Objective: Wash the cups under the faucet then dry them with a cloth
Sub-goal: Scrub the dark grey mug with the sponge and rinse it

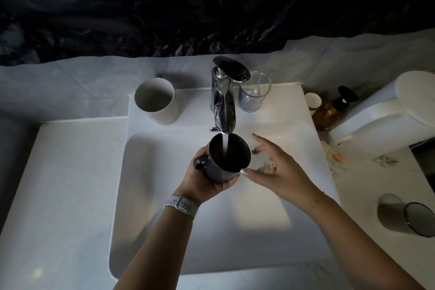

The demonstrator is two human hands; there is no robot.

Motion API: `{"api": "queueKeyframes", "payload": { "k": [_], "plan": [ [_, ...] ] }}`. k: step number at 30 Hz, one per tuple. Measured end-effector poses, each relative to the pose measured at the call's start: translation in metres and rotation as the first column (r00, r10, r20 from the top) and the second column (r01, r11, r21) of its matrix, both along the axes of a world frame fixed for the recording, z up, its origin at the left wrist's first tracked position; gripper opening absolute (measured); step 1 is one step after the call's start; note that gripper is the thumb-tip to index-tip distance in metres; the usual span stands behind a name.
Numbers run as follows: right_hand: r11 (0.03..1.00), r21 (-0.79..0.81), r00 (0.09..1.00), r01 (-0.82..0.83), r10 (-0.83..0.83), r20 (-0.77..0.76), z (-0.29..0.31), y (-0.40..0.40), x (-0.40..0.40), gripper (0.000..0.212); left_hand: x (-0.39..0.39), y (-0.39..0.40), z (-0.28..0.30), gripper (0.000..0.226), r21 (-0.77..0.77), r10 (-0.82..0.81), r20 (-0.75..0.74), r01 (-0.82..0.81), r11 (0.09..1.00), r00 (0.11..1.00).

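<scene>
My left hand (204, 181) grips a dark mug (223, 160) from below and holds it upright over the white sink (146, 195). Water runs from the chrome faucet (223, 101) straight into the mug. My right hand (277, 167) hovers just right of the mug with fingers spread, thumb tip near the rim, holding nothing. A white cup (156, 100) stands at the back left of the sink. A clear glass (254, 94) stands right of the faucet. A grey tumbler (404, 214) lies on its side on the right counter. No cloth is in view.
An amber pump bottle (334, 108) and a small white jar (313, 101) stand at the sink's back right. A white toilet tank (388, 113) is beyond them. Small bits of clutter (339, 158) lie on the right counter. Black plastic sheeting (188, 7) covers the wall.
</scene>
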State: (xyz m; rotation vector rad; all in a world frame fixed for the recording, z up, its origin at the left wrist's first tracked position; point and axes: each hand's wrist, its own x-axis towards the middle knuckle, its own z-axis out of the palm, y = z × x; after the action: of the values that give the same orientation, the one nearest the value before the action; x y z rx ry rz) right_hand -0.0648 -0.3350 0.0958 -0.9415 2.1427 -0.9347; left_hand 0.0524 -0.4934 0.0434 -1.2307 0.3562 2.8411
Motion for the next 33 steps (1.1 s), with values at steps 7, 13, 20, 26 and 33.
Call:
{"api": "queueKeyframes", "payload": {
  "k": [7, 13, 20, 26, 33],
  "plan": [
    [0.968, -0.018, 0.926, 0.252, -0.236, 0.295, -0.004, 0.027, 0.005, 0.041, 0.000, 0.004, -0.001, 0.058, 0.087, 0.046, 0.007, -0.046, 0.995, 0.999],
    [0.929, -0.030, 0.850, 0.370, -0.325, 0.414, -0.009, 0.032, 0.010, 0.026, -0.003, 0.006, 0.001, 0.051, 0.138, 0.103, -0.009, -0.100, 0.985, 0.995],
    [0.784, 0.019, 0.646, 0.621, -0.525, 0.554, -0.015, 0.028, 0.012, 0.012, 0.004, -0.004, 0.007, 0.036, -0.191, 0.055, -0.004, -0.055, 0.980, 0.998],
    [0.770, 0.041, 0.582, 0.637, -0.515, 0.630, -0.019, 0.028, 0.020, 0.013, 0.017, -0.012, 0.013, 0.040, -0.613, -0.010, 0.263, 0.175, 0.771, 0.965],
    [0.773, 0.053, 0.568, 0.632, -0.508, 0.648, -0.017, 0.039, 0.027, 0.020, 0.019, -0.015, 0.021, 0.027, -0.781, 0.090, 0.382, 0.270, 0.563, 0.920]
  ]
}}
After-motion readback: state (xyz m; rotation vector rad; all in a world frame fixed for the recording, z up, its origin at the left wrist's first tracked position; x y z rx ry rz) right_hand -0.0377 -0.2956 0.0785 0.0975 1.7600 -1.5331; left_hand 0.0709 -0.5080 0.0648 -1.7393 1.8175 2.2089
